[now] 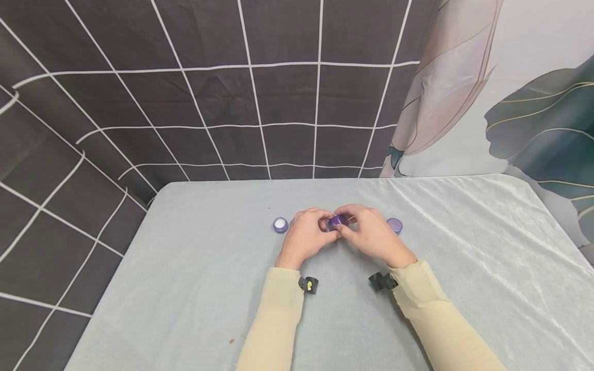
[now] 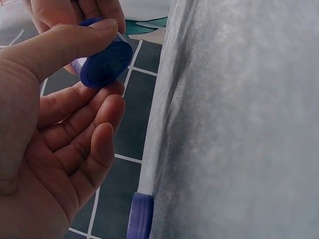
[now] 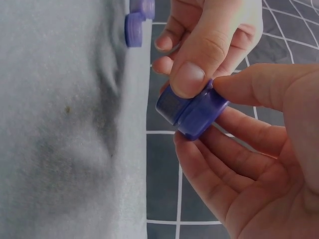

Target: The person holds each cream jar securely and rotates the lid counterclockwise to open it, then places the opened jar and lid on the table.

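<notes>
Head view: left hand point(image 1: 307, 234) and right hand point(image 1: 373, 234) both pinching one glossy, round purple container point(image 1: 339, 221); one white-centred jar point(image 1: 280, 225) left of the grip, one purple disc point(image 1: 395, 225) right, velvety cloth point(image 1: 209, 268) below!

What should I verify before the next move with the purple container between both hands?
1. Left hand pinching the purple container: ok.
2. Right hand gripping it, thumb and fingers on opposite sides: ok.
3. Container lifted off the cloth: ok, both wrist views show it apart.
4. Its two parts fully joined: cannot tell; a seam shows, but not how tight.
5. White-centred purple piece resting on the cloth, left of the left hand: ok.
6. Container's contents: cannot tell, inside not visible.
</notes>
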`<state>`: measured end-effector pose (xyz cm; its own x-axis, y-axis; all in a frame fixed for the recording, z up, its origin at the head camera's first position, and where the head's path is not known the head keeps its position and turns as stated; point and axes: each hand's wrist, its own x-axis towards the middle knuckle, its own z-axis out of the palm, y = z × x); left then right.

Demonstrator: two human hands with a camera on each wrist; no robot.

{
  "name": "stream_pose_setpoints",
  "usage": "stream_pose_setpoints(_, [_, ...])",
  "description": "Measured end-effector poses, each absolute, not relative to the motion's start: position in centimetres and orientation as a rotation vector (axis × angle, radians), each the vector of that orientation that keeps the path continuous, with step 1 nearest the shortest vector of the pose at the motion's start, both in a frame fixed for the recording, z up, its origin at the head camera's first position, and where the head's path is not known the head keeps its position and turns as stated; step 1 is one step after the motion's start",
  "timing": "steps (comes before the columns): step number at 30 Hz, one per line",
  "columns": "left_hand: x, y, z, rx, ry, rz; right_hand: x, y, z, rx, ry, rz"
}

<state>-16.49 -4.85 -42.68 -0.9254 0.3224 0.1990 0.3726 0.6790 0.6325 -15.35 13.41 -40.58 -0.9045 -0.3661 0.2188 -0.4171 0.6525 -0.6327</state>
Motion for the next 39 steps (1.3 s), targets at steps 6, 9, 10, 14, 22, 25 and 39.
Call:
stream_pose_setpoints(6, [-16.59,-4.87,-42.79,-0.588,-2.809,-1.104,-15.36,13.48,-40.55,0.684,-2.78,1.095])
stream_pose_setpoints(9, [-16.56,-4.89,-42.78,-0.588,-2.804,-1.115,-15.36,13.48,-40.5,0.695,-2.776,1.098])
stream_pose_setpoints(10, [-16.55,-4.9,-42.77,-0.589,-2.802,-1.116,-15.37,13.48,-40.48,0.7,-2.773,1.099])
stream_pose_setpoints(14, [-16.55,-4.89,-42.73,-0.594,-2.803,-1.107,-15.38,13.5,-40.47,0.717,-2.763,1.104])
stream_pose_setpoints(22, [-16.57,-4.85,-42.78,-0.594,-2.805,-1.079,-15.36,13.47,-40.61,0.72,-2.757,1.114])
stream_pose_setpoints(25, [-16.57,-4.86,-42.77,-0.59,-2.799,-1.073,-15.37,13.44,-40.62,0.719,-2.758,1.115])
stream_pose_setpoints(39, [-16.46,-4.91,-42.52,-0.564,-2.81,-1.086,-15.25,13.36,-40.54,0.698,-2.749,1.099])
